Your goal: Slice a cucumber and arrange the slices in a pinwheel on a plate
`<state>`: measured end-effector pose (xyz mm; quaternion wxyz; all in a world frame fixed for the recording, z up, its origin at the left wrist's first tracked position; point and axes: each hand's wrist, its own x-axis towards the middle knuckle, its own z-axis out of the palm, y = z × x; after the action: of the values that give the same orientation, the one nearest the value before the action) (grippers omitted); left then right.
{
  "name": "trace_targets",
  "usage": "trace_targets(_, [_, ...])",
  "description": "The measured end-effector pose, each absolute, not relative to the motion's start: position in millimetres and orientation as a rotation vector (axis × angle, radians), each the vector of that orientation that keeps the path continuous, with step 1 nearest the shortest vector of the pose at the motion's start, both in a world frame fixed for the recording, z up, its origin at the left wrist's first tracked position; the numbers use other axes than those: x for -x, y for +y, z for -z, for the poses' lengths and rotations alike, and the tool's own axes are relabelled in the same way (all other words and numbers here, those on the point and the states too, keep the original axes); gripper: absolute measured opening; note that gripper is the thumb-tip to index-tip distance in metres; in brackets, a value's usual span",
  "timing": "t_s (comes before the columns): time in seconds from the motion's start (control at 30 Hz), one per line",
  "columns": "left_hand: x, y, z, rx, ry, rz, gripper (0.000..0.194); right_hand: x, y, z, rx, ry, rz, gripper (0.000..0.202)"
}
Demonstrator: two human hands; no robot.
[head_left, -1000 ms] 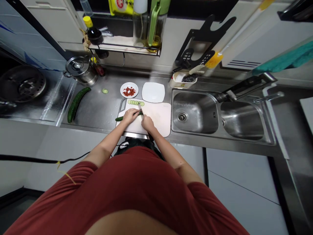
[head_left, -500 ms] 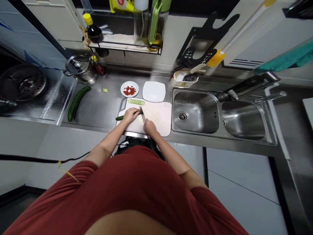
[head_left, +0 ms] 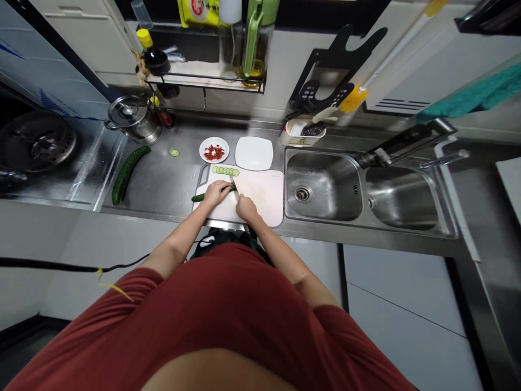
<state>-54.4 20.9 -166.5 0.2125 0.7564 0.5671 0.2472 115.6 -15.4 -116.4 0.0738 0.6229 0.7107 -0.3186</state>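
The cut cucumber [head_left: 198, 198] lies on the left half of the cutting board [head_left: 264, 195], its dark end poking just past the board's left edge. The left hand [head_left: 217, 192] is clamped over it from above, fingers bent near the cut end, seemingly so it cannot roll. The right hand [head_left: 246, 207], near but apart from the left, is closed around the handle of the knife [head_left: 235, 190], whose blade crosses at the cut end; whether it touches the flesh cannot be told. Overlapping slices [head_left: 225, 171] line the board's far edge toward its far left corner, probably placed there to leave the cutting spot free. Just beyond that edge, a round plate [head_left: 202, 145] holding red pieces [head_left: 214, 152] and a square plate [head_left: 254, 153] stand side by side, likely for easy reach. Toward the counter's left end lie a small end piece [head_left: 174, 152] and a whole cucumber [head_left: 129, 174], well apart from the blade.
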Motion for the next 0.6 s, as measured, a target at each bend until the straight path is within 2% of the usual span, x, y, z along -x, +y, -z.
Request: trace_targets(0.6, [54.3, 20.9, 168.6, -2.1, 1.593, -0.689, 0.026, -109.8, -11.8, 114.2, -1.88, 2.12, 0.948, 0.03])
